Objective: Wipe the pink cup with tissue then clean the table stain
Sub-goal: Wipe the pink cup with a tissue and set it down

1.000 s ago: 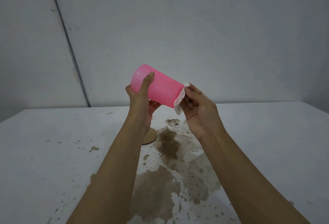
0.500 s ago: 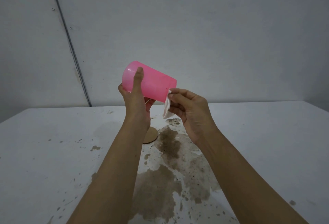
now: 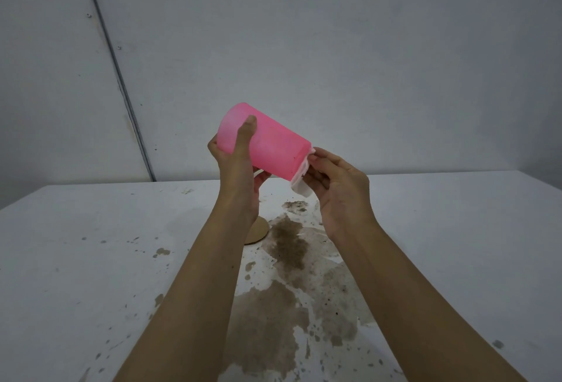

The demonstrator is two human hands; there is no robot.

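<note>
The pink cup (image 3: pixel 273 144) is gripped round its base end by the left hand (image 3: pixel 235 166), clear of the surface (image 3: pixel 91 245), its long axis slanting down toward the right hand (image 3: pixel 339 182), where the tissue (image 3: pixel 300 182) is pinched against the rim. Half a second ago the tissue was seen hanging below the rim; now it has been drawn up across it.

no legible txt, labels, nos. anywhere
</note>
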